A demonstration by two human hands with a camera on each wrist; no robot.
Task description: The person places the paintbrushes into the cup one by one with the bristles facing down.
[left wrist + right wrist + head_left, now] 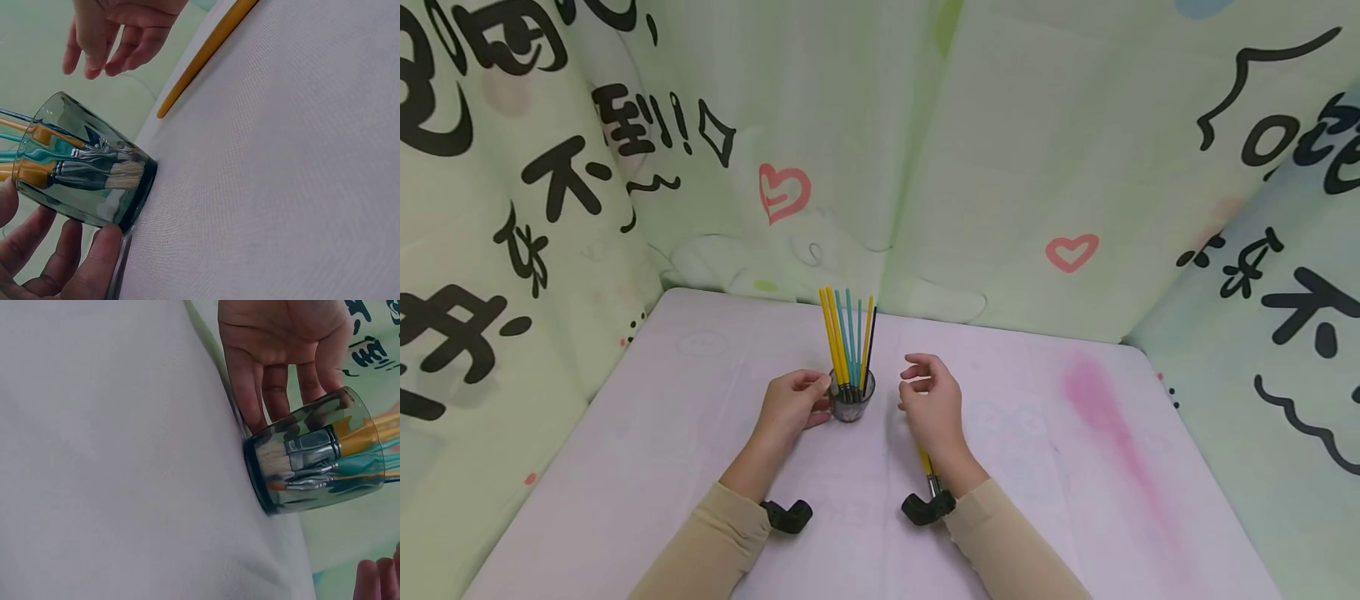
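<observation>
A smoky clear glass [847,409] stands upright on the table, holding several paintbrushes [842,333] bristles down, with yellow, teal and dark handles. My left hand [793,402] holds the glass from its left side; in the left wrist view the thumb is by the rim and fingertips [107,240] lie along the wall near the base. To the right of the glass hovers my right hand [934,400], fingers loosely bent, nothing in them. Below its wrist another yellow-handled paintbrush [925,460] lies on the table, partly hidden by the wrist camera.
A pale pinkish-white cloth covers the table [1030,500], with a pink smear [1108,417] toward the right. Light green curtains [970,167] with black characters and red hearts hang round the back and sides. Black wrist cameras [788,517] sit at both cuffs.
</observation>
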